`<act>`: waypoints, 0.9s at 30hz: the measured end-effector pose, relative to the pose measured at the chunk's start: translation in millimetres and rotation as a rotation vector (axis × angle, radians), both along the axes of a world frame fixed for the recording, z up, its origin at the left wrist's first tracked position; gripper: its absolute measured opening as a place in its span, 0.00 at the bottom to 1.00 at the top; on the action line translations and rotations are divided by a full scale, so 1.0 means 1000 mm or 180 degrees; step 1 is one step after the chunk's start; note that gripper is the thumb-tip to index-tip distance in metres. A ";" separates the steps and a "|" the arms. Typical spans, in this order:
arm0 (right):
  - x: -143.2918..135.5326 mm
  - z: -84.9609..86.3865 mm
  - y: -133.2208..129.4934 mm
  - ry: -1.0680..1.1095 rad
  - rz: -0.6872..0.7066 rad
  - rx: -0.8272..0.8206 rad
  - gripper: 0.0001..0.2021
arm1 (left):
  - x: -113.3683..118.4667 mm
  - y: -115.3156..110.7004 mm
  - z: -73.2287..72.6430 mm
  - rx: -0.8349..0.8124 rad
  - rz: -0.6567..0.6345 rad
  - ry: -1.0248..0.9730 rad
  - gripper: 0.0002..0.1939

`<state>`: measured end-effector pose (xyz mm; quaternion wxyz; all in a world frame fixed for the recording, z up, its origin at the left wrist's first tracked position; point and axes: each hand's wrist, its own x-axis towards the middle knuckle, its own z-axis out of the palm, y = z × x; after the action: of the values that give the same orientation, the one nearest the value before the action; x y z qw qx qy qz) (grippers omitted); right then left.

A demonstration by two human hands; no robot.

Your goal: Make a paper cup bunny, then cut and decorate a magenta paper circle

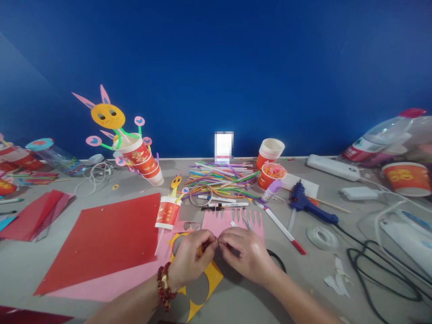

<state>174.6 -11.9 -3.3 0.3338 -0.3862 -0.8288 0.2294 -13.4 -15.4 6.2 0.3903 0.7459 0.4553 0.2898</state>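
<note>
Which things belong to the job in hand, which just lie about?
Likely in the job:
left hand, right hand, punched yellow paper sheet, notched pink paper sheet, blue glue gun

Likely lying about:
clear plastic red-capped bottle, long white device

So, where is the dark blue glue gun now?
In the head view, the dark blue glue gun lies on the right side, between the red-capped white marker and the white power strip.

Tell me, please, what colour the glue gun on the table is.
The glue gun is dark blue; the head view shows it best.
</note>
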 end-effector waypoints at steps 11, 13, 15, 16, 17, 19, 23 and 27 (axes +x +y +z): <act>0.024 0.006 0.014 -0.0138 -0.0962 -0.0155 0.07 | -0.001 -0.001 -0.011 -0.0840 0.0183 -0.0952 0.10; 0.027 0.006 0.017 -0.0334 -0.1094 -0.0175 0.10 | -0.001 0.000 -0.009 -0.0922 0.0127 -0.1194 0.11; 0.027 0.005 0.018 -0.0457 -0.1014 -0.0204 0.10 | -0.001 0.001 -0.007 -0.1055 0.0057 -0.1453 0.13; 0.027 0.005 0.017 -0.0470 -0.0907 -0.0200 0.08 | -0.002 0.001 -0.006 -0.1159 0.0036 -0.1582 0.13; 0.026 0.004 0.017 -0.0467 -0.0788 -0.0185 0.06 | -0.002 0.001 -0.006 -0.1280 0.0029 -0.1702 0.14; 0.024 0.003 0.016 -0.0489 -0.0609 -0.0147 0.07 | -0.002 0.002 -0.007 -0.1505 0.0058 -0.1914 0.15; 0.020 0.005 0.012 -0.0508 -0.0706 -0.0117 0.15 | -0.004 0.003 -0.013 -0.1787 0.0161 -0.2241 0.15; 0.014 0.012 0.005 -0.0046 -0.0472 0.0013 0.06 | -0.003 0.003 -0.019 -0.1999 0.0209 -0.2535 0.15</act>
<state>188.5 -6.6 8.4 0.3447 -0.4475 -0.8007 0.1996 -16.4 -12.9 -12.6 0.7297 0.4096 0.3595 0.4129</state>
